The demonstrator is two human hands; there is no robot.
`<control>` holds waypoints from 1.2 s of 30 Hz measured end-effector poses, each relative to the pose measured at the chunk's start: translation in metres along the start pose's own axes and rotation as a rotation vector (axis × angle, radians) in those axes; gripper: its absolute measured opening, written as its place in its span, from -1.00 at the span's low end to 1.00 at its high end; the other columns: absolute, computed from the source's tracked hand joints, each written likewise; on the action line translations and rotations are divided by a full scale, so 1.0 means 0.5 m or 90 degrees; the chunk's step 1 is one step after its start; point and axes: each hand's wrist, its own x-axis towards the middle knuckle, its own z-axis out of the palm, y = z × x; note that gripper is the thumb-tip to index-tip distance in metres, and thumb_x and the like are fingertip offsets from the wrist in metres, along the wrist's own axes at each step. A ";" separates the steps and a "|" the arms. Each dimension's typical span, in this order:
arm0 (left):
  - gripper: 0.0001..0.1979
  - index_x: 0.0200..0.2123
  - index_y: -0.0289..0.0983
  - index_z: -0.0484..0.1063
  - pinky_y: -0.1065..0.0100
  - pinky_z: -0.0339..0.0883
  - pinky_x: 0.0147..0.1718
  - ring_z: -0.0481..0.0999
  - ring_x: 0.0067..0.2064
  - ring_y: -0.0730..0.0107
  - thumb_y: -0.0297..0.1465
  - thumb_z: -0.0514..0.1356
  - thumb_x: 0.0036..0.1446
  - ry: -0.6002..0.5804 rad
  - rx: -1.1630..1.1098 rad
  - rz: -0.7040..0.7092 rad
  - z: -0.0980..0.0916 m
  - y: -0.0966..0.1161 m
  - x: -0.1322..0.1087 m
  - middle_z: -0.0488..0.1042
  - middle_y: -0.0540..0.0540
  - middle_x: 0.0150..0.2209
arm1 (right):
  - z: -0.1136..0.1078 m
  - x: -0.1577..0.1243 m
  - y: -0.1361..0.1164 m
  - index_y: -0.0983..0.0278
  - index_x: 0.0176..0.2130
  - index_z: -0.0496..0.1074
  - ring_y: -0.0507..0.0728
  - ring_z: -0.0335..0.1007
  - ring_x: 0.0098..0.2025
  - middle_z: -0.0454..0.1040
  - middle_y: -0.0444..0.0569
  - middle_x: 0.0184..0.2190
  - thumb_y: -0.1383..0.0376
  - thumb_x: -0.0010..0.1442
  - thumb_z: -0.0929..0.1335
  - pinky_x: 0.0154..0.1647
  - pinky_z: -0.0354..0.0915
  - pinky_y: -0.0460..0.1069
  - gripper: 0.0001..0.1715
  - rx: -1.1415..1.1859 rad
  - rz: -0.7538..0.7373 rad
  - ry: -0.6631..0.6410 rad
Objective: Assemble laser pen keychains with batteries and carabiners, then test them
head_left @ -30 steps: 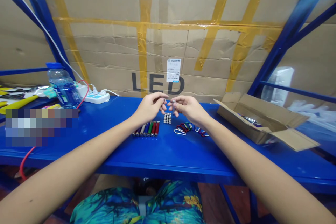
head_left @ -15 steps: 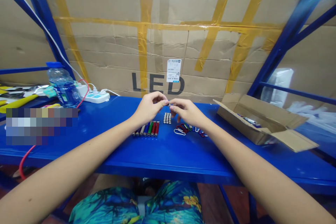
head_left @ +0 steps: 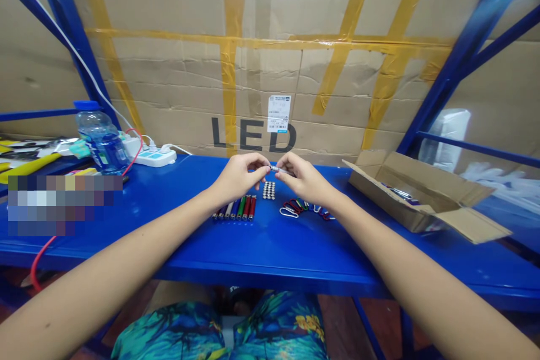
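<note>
Above the blue table (head_left: 270,247), my left hand (head_left: 243,173) and my right hand (head_left: 304,178) meet fingertip to fingertip. Between them they pinch a slim silver tube (head_left: 276,169), which lies roughly level; its exact kind is too small to make out. Just below it stand small round silver pieces (head_left: 269,190) in tidy rows. Several slim metallic tubes (head_left: 238,208), silver, blue, green and red, lie side by side under my left wrist. Coloured carabiners (head_left: 295,207) are laid out in a curved row beneath my right wrist.
An open cardboard box (head_left: 415,197) with slim items inside stands at the right. On the left are a water bottle (head_left: 101,138), a white power strip (head_left: 154,154) and a red cable (head_left: 39,264). A large taped carton (head_left: 181,84) walls off the back.
My hands have drawn slightly apart, and more of the silver tube shows between the fingertips. The rows on the table look the same.
</note>
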 end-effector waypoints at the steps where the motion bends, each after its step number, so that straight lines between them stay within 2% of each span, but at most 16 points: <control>1: -0.87 -0.33 -0.31 0.46 0.44 0.33 -0.57 0.42 -0.59 0.51 -0.35 0.20 0.14 -0.007 0.001 -0.002 -0.001 -0.002 -0.001 0.45 0.00 -0.55 | -0.001 -0.001 -0.002 0.25 -0.25 0.30 0.10 0.34 -0.30 0.44 -0.04 -0.34 0.25 0.26 0.29 -0.29 0.22 0.01 -0.89 -0.019 -0.011 -0.004; 10: -0.87 -0.32 -0.34 0.48 0.45 0.37 -0.53 0.45 -0.57 0.50 -0.39 0.19 0.14 -0.015 -0.011 -0.008 0.006 0.001 -0.008 0.47 0.00 -0.56 | 0.000 -0.002 -0.009 0.30 -0.25 0.38 0.12 0.36 -0.29 0.47 0.01 -0.34 0.33 0.32 0.19 -0.25 0.23 0.02 -0.80 -0.120 -0.074 -0.015; 13: -0.87 -0.32 -0.34 0.48 0.45 0.37 -0.52 0.45 -0.57 0.51 -0.39 0.19 0.15 -0.016 -0.009 0.000 0.007 0.000 -0.007 0.47 0.00 -0.57 | 0.001 -0.002 -0.009 0.30 -0.23 0.34 0.12 0.35 -0.27 0.45 0.01 -0.29 0.31 0.23 0.31 -0.24 0.24 0.02 -0.91 -0.102 -0.073 0.020; 16: -0.87 -0.32 -0.34 0.48 0.46 0.36 -0.52 0.45 -0.56 0.51 -0.39 0.18 0.15 -0.020 -0.012 0.007 0.006 -0.002 -0.006 0.46 0.00 -0.57 | 0.000 -0.003 -0.006 0.28 -0.25 0.30 0.10 0.33 -0.32 0.42 -0.02 -0.32 0.34 0.16 0.35 -0.30 0.23 0.00 -0.86 -0.073 -0.047 0.042; 19: -0.88 -0.32 -0.34 0.48 0.46 0.36 -0.52 0.45 -0.56 0.50 -0.39 0.18 0.15 -0.018 -0.013 0.014 0.006 -0.005 -0.006 0.45 0.00 -0.58 | -0.002 -0.002 -0.004 0.29 -0.31 0.33 0.10 0.34 -0.32 0.44 -0.03 -0.36 0.32 0.20 0.33 -0.29 0.24 0.00 -0.93 -0.038 -0.042 0.036; 25: -0.88 -0.32 -0.33 0.48 0.45 0.36 -0.51 0.45 -0.55 0.48 -0.39 0.19 0.15 -0.022 -0.012 0.031 0.008 -0.009 -0.007 0.45 0.01 -0.57 | -0.005 0.001 -0.012 0.30 -0.33 0.42 0.11 0.37 -0.28 0.48 0.00 -0.37 0.32 0.28 0.26 -0.21 0.25 0.03 -0.81 -0.059 -0.064 -0.001; 28: -0.89 -0.32 -0.32 0.48 0.45 0.36 -0.51 0.45 -0.55 0.49 -0.40 0.18 0.15 -0.018 -0.012 0.035 0.009 -0.008 -0.007 0.45 0.01 -0.58 | -0.002 0.000 -0.015 0.29 -0.29 0.38 0.11 0.37 -0.27 0.47 -0.02 -0.34 0.29 0.21 0.33 -0.23 0.26 0.02 -0.91 -0.030 -0.044 0.010; 31: -0.89 -0.32 -0.32 0.47 0.46 0.35 -0.51 0.45 -0.55 0.49 -0.41 0.18 0.15 -0.019 -0.014 0.031 0.008 -0.005 -0.007 0.45 0.01 -0.58 | 0.002 -0.003 -0.013 0.27 -0.27 0.30 0.09 0.35 -0.32 0.43 -0.06 -0.36 0.29 0.13 0.39 -0.31 0.26 0.00 -0.81 0.022 -0.011 0.025; 36: -0.89 -0.32 -0.32 0.48 0.46 0.35 -0.50 0.46 -0.54 0.49 -0.40 0.19 0.15 -0.017 -0.015 0.030 0.006 -0.004 -0.008 0.45 0.01 -0.57 | 0.001 -0.003 -0.009 0.28 -0.33 0.32 0.09 0.35 -0.32 0.42 -0.05 -0.37 0.27 0.18 0.36 -0.29 0.28 0.01 -0.87 0.060 -0.023 0.033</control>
